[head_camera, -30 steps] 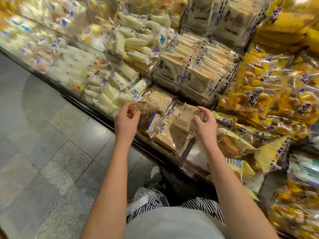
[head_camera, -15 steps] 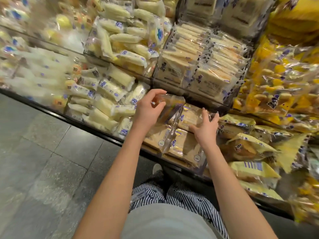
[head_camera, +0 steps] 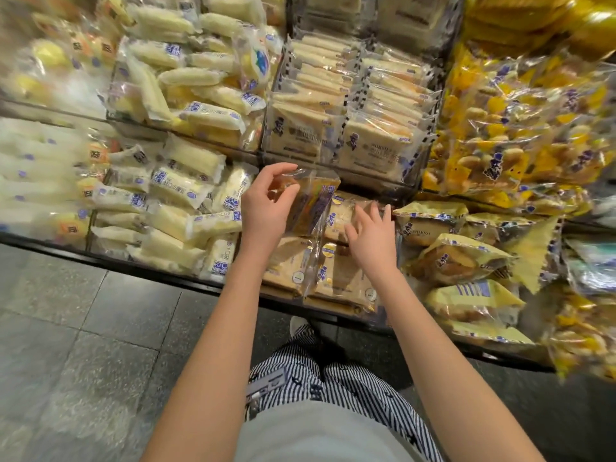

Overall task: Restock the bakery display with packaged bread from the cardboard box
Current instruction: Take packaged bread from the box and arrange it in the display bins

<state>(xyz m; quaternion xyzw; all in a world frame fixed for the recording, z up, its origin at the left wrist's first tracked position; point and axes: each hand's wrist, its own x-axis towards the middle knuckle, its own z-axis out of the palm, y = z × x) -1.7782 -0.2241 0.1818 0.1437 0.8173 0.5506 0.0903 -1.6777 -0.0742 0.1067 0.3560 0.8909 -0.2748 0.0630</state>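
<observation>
Two grips share one job: the left grip (head_camera: 266,205) pinches a bread packet (head_camera: 311,201) upright over the lower shelf (head_camera: 150,270). The right grip (head_camera: 370,241), fingers straight, presses neighbouring packets (head_camera: 340,216) aside, likely opening a slot.

One wide-angle head-worn camera looked forward and steeply down. The bakery display (head_camera: 133,266) stood close, filling the upper frame; the floor (head_camera: 83,345) lay beneath.

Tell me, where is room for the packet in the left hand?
Only a narrow slot, it seems, between the packet and the right hand in the brown toast bin. White rolls, sandwich bin and yellow bags around it are packed full.
</observation>
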